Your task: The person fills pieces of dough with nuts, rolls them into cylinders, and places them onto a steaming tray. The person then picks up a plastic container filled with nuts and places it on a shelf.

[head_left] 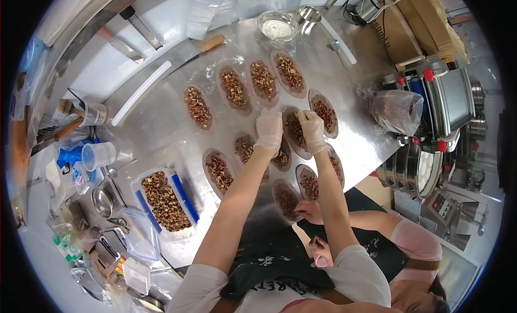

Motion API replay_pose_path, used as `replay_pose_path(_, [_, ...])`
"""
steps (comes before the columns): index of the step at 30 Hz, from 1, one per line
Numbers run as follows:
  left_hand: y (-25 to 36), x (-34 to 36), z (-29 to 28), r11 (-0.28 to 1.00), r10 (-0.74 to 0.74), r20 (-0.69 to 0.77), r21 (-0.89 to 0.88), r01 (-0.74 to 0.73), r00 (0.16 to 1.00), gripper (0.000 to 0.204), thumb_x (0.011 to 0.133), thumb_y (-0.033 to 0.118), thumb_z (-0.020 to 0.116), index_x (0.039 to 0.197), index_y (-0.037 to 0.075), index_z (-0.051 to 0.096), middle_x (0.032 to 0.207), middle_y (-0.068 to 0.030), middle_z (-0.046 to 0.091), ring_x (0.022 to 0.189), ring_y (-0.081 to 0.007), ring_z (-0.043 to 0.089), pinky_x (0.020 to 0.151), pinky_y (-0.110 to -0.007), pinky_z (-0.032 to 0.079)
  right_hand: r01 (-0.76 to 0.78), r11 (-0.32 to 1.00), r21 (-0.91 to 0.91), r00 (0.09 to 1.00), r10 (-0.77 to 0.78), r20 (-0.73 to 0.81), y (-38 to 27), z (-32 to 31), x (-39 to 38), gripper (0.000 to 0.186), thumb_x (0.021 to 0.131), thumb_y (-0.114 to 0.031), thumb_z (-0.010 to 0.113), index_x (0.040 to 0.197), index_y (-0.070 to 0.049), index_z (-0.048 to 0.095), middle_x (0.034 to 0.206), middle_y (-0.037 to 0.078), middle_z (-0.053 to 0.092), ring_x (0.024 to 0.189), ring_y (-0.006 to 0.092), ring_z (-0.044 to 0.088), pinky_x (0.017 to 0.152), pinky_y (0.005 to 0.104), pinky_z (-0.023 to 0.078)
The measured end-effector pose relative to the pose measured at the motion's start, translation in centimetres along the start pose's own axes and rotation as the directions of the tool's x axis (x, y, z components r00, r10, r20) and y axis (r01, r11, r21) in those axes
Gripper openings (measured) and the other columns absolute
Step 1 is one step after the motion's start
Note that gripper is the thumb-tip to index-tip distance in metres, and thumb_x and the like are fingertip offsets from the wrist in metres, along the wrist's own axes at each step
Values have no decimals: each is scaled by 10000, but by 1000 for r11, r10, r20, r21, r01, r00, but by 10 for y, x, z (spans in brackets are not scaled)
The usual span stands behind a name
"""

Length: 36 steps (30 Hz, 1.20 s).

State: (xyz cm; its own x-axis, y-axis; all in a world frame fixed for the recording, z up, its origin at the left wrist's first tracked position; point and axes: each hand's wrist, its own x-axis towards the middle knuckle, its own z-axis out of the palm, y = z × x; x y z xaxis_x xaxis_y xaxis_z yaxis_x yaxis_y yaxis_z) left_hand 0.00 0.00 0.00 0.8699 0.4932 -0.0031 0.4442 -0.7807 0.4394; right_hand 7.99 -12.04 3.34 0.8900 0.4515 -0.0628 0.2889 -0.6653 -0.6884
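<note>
Several flat pinkish-brown dough ovals (237,97), topped with chopped nuts and dried fruit, lie on the steel table (151,108). My gloved left hand (269,130) is closed over the middle, just left of a topped oval (296,131); what is under its curled fingers is hidden. My gloved right hand (312,129) has its fingertips pinched at that oval's upper right part, on something too small to make out. A blue-sided container (164,200) of chopped nuts sits left of my forearms.
A co-worker's bare hand (309,210) touches a lower oval at bottom right. Around the rim are a knife (212,43), white rods (140,92), a bowl of white powder (277,27), a plastic bag (393,111), a roller machine (447,103) and cluttered tubs and tools (97,157).
</note>
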Motion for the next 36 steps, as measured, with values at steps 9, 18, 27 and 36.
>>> replay_pose_path(9, [30, -17, -10, 763, -181, -99, -642, 76, 979, 120, 864, 89, 576, 936, 37, 656, 863, -122, 623, 805, -275, 610, 736, -375, 481, -89, 981, 171, 995, 95, -28, 5, 0, 6, 271, 899, -241, 634, 891, 25, 688, 787, 217, 656, 707, 297, 654, 681, 353, 501])
replay_pose_path(18, [37, -22, -9, 626, -268, 189, -711, 320, 945, 285, 886, -32, 529, 1154, -1, 621, 1087, -161, 643, 980, -281, 640, 869, -340, 495, -158, 958, 239, 987, 154, 36, 0, -5, 2, 278, 870, -248, 691, 931, 21, 716, 789, 139, 705, 705, 170, 640, 689, 294, 504])
replay_pose_path(27, [40, -29, -4, 529, -288, 203, -781, 332, 936, 327, 874, -56, 562, 1191, 8, 612, 1171, -163, 629, 1077, -278, 626, 938, -327, 491, -299, 916, 266, 954, 293, 66, 0, -4, -3, 297, 882, -248, 690, 955, 38, 717, 821, 129, 715, 713, 143, 628, 705, 285, 506])
replay_pose_path(36, [62, -55, -7, 397, -334, 234, -844, 362, 913, 230, 886, -30, 560, 1106, 0, 623, 1069, -152, 659, 938, -258, 656, 847, -333, 516, -447, 632, 633, 842, 537, 58, 24, -27, -22, 243, 925, -226, 618, 868, -11, 716, 743, 24, 656, 616, 89, 534, 557, 227, 406])
